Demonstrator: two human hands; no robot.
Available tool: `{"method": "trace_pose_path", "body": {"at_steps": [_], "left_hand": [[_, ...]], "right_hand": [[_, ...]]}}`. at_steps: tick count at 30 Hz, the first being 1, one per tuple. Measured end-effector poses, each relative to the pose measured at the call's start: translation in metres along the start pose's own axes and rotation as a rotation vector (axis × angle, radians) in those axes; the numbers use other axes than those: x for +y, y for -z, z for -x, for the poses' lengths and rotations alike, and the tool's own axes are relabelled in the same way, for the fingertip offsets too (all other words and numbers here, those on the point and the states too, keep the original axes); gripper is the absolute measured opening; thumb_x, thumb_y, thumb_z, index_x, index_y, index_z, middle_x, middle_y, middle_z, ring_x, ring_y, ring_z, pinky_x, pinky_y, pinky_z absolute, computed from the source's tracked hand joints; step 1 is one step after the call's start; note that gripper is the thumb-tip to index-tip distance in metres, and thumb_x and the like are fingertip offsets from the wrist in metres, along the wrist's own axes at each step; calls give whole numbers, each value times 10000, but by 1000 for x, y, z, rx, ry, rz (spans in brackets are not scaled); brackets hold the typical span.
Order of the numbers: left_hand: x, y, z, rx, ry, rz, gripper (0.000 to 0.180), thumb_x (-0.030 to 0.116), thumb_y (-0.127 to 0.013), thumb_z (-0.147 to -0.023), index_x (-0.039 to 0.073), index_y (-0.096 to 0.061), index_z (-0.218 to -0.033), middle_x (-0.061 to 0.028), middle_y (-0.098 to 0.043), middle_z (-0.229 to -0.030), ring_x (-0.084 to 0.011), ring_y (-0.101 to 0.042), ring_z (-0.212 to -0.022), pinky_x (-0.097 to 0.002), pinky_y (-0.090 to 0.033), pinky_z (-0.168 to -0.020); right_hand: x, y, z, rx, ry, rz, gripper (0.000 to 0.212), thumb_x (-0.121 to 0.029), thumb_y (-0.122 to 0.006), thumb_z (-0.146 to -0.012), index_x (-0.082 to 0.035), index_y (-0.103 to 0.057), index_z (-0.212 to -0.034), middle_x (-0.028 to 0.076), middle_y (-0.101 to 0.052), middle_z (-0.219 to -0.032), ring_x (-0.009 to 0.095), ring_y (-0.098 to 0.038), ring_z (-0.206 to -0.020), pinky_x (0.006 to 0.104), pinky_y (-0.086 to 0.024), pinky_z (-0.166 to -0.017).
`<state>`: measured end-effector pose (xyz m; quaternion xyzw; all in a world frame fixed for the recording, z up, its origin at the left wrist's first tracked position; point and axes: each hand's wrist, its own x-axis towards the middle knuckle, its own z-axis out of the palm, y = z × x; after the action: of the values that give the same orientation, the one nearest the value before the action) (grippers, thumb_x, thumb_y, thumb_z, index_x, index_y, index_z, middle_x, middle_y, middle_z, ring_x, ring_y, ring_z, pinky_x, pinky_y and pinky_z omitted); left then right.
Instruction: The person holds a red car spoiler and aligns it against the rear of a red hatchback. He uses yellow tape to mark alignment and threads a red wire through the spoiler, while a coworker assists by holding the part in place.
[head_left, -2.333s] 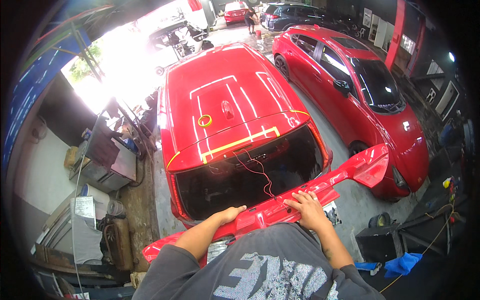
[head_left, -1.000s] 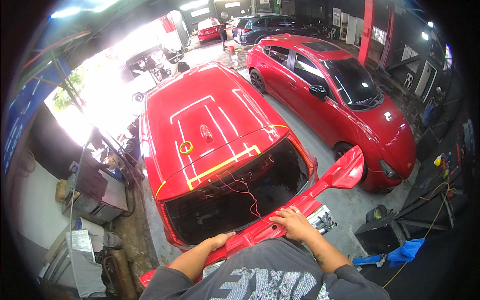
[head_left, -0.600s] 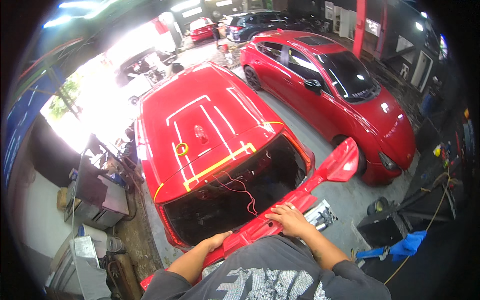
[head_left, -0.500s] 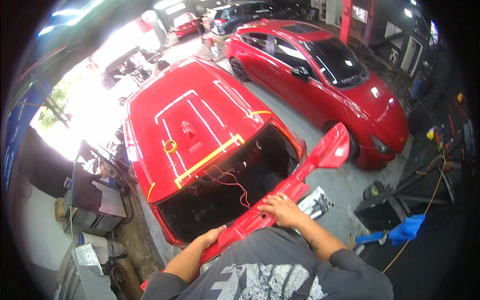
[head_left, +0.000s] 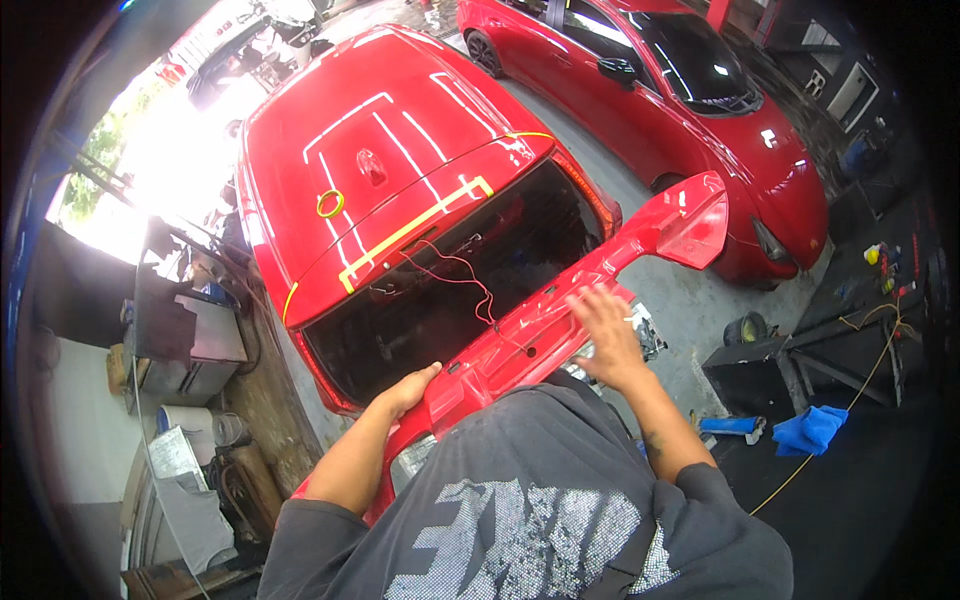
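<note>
A red rear spoiler [head_left: 555, 300] lies slantwise in front of my body, its wide end to the far right. My left hand [head_left: 408, 390] grips its edge toward the left end, thumb on top; the fingers beneath are hidden. My right hand [head_left: 608, 335] is open over the near edge, fingers spread; whether it touches the spoiler, I cannot tell. Thin red wires [head_left: 483, 300] run from the spoiler to the tailgate of a red car [head_left: 330, 125], above its dark rear window [head_left: 470, 280]. Yellow tape [head_left: 415, 230] marks the roof's rear edge.
On the roof sits a yellow tape roll [head_left: 330, 204]. Another red car [head_left: 700, 130] stands at the right. A blue cloth [head_left: 810, 430] and a black metal frame [head_left: 800, 365] are at the lower right. A grey cabinet [head_left: 215, 350] and containers line the left.
My right hand has shifted right along the spoiler and its fingers have spread. The left hand keeps its hold. The view has tilted downward.
</note>
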<state>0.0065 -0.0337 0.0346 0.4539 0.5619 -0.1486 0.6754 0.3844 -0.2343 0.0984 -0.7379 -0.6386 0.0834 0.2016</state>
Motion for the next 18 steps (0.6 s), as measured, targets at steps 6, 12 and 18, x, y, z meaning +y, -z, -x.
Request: {"method": "trace_pose_path", "body": {"at_steps": [6, 12, 18], "left_hand": [[-5, 4, -11, -8, -25, 40, 684, 602, -374, -1184, 58, -731, -1397, -153, -767, -1342, -281, -739, -1192, -468, -555, -1088], [-7, 3, -16, 1, -69, 13, 636, 564, -392, -1193, 49, -717, -1378, -137, -772, -1282, -263, -760, -1102, -461, -609, -1009], [-6, 16, -25, -19, -112, -6, 620, 547, -400, -1195, 44, -724, -1358, -124, -770, -1273, -245, -751, -1104, -449, -603, -1006]], "right_hand": [[56, 7, 48, 140, -293, 51, 1088, -165, -977, -753, -234, -436, -1694, 156, -332, -1773, 445, -288, -1644, 605, -298, -1315], [37, 1, 42, 189, -188, 72, 917, -183, -939, -794, -236, -541, -1619, 125, -426, -1725, 420, -327, -1634, 606, -320, -1304], [35, -1, 28, 178, 12, 166, 540, -144, -870, -827, -152, -720, -1345, 118, -628, -1471, 390, -470, -1517, 577, -407, -1218]]}}
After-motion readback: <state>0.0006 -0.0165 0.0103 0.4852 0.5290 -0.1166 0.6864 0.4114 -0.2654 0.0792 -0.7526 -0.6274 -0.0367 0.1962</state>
